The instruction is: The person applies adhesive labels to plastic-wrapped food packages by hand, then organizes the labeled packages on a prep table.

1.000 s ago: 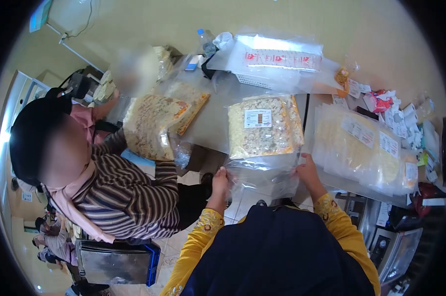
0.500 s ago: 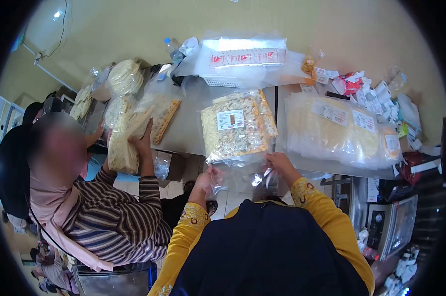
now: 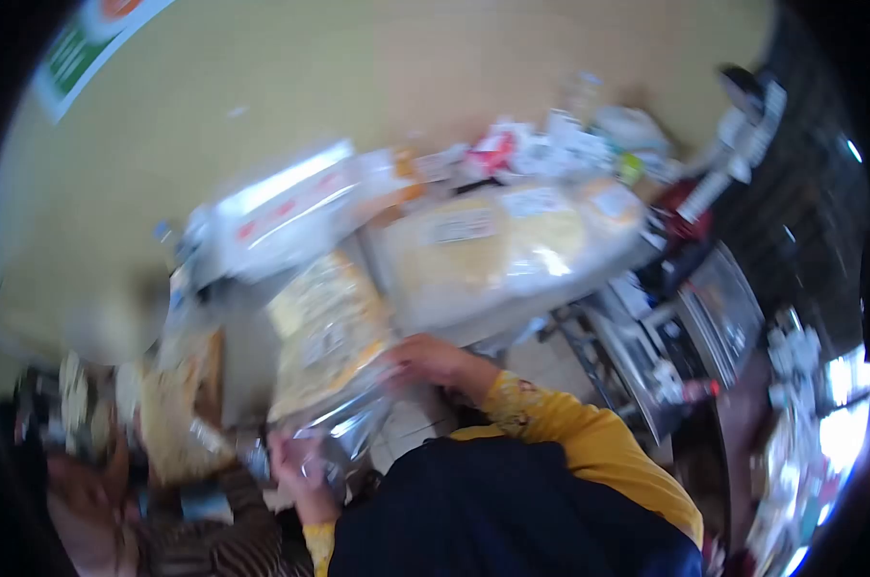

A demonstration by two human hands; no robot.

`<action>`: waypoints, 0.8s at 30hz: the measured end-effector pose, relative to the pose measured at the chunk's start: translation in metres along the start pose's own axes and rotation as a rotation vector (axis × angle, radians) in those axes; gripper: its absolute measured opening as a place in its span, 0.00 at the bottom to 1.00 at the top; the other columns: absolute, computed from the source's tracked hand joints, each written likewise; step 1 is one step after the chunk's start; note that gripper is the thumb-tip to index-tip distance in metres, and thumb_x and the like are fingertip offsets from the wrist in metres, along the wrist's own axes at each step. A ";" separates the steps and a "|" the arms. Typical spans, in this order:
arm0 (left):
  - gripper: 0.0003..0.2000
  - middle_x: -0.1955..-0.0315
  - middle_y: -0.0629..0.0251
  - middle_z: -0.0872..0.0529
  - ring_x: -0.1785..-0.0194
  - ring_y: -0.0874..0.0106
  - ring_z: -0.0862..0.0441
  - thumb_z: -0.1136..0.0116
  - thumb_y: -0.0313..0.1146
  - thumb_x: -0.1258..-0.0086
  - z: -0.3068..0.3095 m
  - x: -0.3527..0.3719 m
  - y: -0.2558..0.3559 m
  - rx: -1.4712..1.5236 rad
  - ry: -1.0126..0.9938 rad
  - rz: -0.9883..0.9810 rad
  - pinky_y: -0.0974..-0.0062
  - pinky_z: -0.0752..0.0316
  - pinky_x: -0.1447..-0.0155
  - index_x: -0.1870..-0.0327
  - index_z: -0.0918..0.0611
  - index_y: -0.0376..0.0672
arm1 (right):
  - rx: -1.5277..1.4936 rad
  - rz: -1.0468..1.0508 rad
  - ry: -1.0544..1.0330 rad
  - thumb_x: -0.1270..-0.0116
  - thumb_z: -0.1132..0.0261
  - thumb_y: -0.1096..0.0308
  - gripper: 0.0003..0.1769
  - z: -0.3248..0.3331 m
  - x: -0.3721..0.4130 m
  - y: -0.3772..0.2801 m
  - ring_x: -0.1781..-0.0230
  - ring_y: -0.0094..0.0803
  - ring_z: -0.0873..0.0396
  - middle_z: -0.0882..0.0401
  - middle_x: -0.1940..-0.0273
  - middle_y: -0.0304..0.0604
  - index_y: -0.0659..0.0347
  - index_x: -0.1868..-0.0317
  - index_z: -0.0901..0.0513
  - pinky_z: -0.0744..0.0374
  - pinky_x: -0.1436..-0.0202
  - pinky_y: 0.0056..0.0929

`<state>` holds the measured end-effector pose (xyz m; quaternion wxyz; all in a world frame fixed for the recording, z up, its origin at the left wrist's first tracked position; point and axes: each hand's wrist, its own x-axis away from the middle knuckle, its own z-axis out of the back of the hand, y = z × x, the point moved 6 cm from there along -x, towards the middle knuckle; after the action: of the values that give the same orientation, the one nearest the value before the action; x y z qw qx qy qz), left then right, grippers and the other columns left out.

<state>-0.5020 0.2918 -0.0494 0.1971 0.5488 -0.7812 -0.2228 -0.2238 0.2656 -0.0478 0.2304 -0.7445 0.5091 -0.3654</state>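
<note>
A clear plastic bag (image 3: 348, 418) hangs over the table's near edge, with a flat, pale, labelled food slab (image 3: 324, 332) in its upper part. My left hand (image 3: 302, 464) is closed on the bag's lower left corner. At the slab's lower right, my right hand (image 3: 438, 363) grips the bag's other side, its fingertips partly hidden. The view is blurred by motion.
Labelled bags of flat sheets (image 3: 454, 260) lie on the right. Behind the slab stands a white basket covered with plastic film (image 3: 286, 216). At the left, a co-worker's arm (image 3: 117, 471) is beside another bagged slab (image 3: 180, 413). Crumpled papers (image 3: 565, 144) lie at the back.
The camera has turned to the right, so the table appears tilted and shifted left. Both my hands still hold the bag, and my right hand is now higher beside the slab.
</note>
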 end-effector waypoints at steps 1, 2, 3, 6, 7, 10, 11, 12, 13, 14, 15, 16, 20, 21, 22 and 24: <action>0.13 0.60 0.66 0.16 0.42 0.53 0.28 0.56 0.40 0.28 -0.018 0.000 0.007 -0.026 -0.106 0.000 0.44 0.34 0.41 0.62 0.19 0.45 | 0.009 0.049 -0.023 0.34 0.41 0.64 0.13 -0.007 0.010 -0.012 0.59 0.34 0.19 0.21 0.69 0.43 0.68 0.62 0.20 0.20 0.53 0.36; 0.14 0.58 0.64 0.16 0.39 0.52 0.30 0.57 0.41 0.28 -0.029 0.001 0.012 -0.031 -0.181 0.044 0.44 0.35 0.40 0.60 0.19 0.44 | 0.025 0.095 -0.051 0.34 0.41 0.63 0.14 -0.013 0.021 -0.025 0.61 0.31 0.19 0.21 0.70 0.42 0.69 0.62 0.20 0.20 0.53 0.34; 0.15 0.57 0.63 0.17 0.37 0.51 0.33 0.58 0.41 0.27 -0.035 0.001 0.020 -0.040 -0.248 0.078 0.44 0.36 0.39 0.57 0.19 0.43 | 0.037 0.135 -0.044 0.34 0.41 0.63 0.14 -0.014 0.032 -0.035 0.63 0.30 0.19 0.21 0.71 0.41 0.69 0.63 0.20 0.20 0.55 0.32; 0.16 0.61 0.62 0.15 0.45 0.57 0.24 0.53 0.43 0.29 -0.079 0.011 0.026 -0.161 -0.014 0.152 0.43 0.40 0.36 0.64 0.18 0.40 | 0.176 0.222 -0.015 0.33 0.41 0.62 0.15 -0.016 0.070 -0.066 0.69 0.25 0.21 0.22 0.74 0.37 0.68 0.64 0.19 0.22 0.60 0.25; 0.16 0.60 0.61 0.16 0.44 0.57 0.25 0.52 0.44 0.30 -0.084 0.010 0.026 -0.271 0.008 0.177 0.43 0.38 0.38 0.63 0.19 0.40 | 0.275 0.243 0.032 0.33 0.41 0.62 0.15 -0.015 0.088 -0.078 0.70 0.24 0.22 0.22 0.75 0.36 0.68 0.65 0.18 0.24 0.62 0.23; 0.14 0.67 0.62 0.20 0.62 0.68 0.27 0.52 0.42 0.29 -0.126 0.019 0.002 -0.373 0.198 0.426 0.67 0.30 0.56 0.59 0.21 0.41 | 0.547 0.377 0.117 0.33 0.42 0.62 0.15 -0.004 0.148 -0.106 0.73 0.20 0.25 0.22 0.77 0.34 0.68 0.66 0.18 0.27 0.67 0.21; 0.12 0.70 0.64 0.21 0.71 0.76 0.27 0.52 0.41 0.28 -0.145 0.024 -0.004 -0.492 0.266 0.463 0.79 0.28 0.62 0.58 0.22 0.41 | 0.634 0.433 0.140 0.32 0.42 0.62 0.15 0.001 0.169 -0.112 0.74 0.20 0.25 0.22 0.77 0.34 0.68 0.67 0.18 0.28 0.68 0.20; 0.15 0.72 0.65 0.22 0.72 0.73 0.26 0.52 0.45 0.29 -0.096 0.012 -0.014 -0.147 -0.051 0.758 0.72 0.24 0.59 0.61 0.22 0.42 | 0.616 0.442 0.170 0.33 0.42 0.61 0.16 0.010 0.190 -0.113 0.75 0.20 0.26 0.22 0.77 0.34 0.67 0.68 0.18 0.28 0.68 0.20; 0.15 0.72 0.65 0.22 0.72 0.73 0.26 0.52 0.45 0.29 -0.117 0.011 -0.026 -0.301 -0.009 0.747 0.72 0.24 0.58 0.61 0.22 0.42 | 0.598 0.449 0.200 0.33 0.42 0.60 0.17 0.019 0.213 -0.113 0.75 0.20 0.26 0.21 0.77 0.34 0.66 0.70 0.18 0.28 0.67 0.20; 0.15 0.72 0.65 0.23 0.71 0.73 0.26 0.52 0.45 0.29 -0.138 0.017 -0.042 -0.452 0.030 0.731 0.72 0.24 0.58 0.61 0.22 0.42 | 0.583 0.454 0.230 0.33 0.42 0.59 0.18 0.028 0.235 -0.112 0.76 0.20 0.27 0.21 0.76 0.35 0.66 0.72 0.18 0.28 0.66 0.20; 0.15 0.72 0.66 0.23 0.71 0.73 0.26 0.51 0.45 0.29 -0.170 0.023 -0.058 -0.601 0.064 0.708 0.72 0.24 0.57 0.60 0.23 0.42 | 0.538 0.465 0.275 0.33 0.42 0.59 0.18 0.034 0.258 -0.113 0.76 0.19 0.27 0.21 0.77 0.35 0.66 0.70 0.17 0.28 0.67 0.20; 0.16 0.72 0.68 0.25 0.70 0.75 0.28 0.48 0.45 0.31 -0.201 0.030 -0.076 -0.633 0.122 0.814 0.76 0.26 0.58 0.58 0.24 0.40 | 0.493 0.478 0.322 0.33 0.42 0.59 0.17 0.040 0.282 -0.114 0.75 0.19 0.27 0.20 0.77 0.35 0.66 0.69 0.16 0.28 0.67 0.20; 0.13 0.70 0.67 0.24 0.66 0.75 0.26 0.46 0.41 0.32 -0.244 0.021 -0.140 -1.088 -0.598 0.389 0.79 0.29 0.61 0.56 0.25 0.40 | 0.412 0.592 0.521 0.32 0.43 0.65 0.15 0.071 0.382 -0.113 0.75 0.18 0.26 0.16 0.68 0.41 0.69 0.69 0.17 0.28 0.69 0.20; 0.12 0.71 0.67 0.24 0.66 0.75 0.26 0.47 0.39 0.32 -0.255 0.016 -0.161 -1.266 -0.779 0.183 0.79 0.29 0.62 0.56 0.25 0.40 | 0.392 0.627 0.573 0.32 0.43 0.66 0.15 0.075 0.409 -0.116 0.75 0.19 0.26 0.15 0.67 0.42 0.69 0.69 0.17 0.28 0.69 0.20; 0.10 0.72 0.66 0.24 0.67 0.75 0.25 0.47 0.37 0.32 -0.277 0.017 -0.180 -1.423 -0.955 -0.049 0.79 0.30 0.62 0.57 0.25 0.40 | 0.334 0.609 0.646 0.33 0.43 0.67 0.15 0.081 0.438 -0.116 0.72 0.21 0.23 0.15 0.64 0.46 0.69 0.72 0.18 0.28 0.68 0.20; 0.14 0.61 0.59 0.20 0.50 0.56 0.28 0.52 0.42 0.31 -0.316 0.021 -0.247 -0.724 -0.887 0.706 0.55 0.32 0.49 0.58 0.21 0.40 | 0.304 0.746 0.709 0.33 0.43 0.65 0.14 0.099 0.491 -0.117 0.71 0.21 0.23 0.15 0.65 0.44 0.67 0.68 0.16 0.27 0.67 0.21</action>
<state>-0.1436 0.1567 0.0728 0.0903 0.0160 -0.7967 -0.5973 0.0279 -0.1485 0.1257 0.2638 -0.3020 0.7269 -0.5575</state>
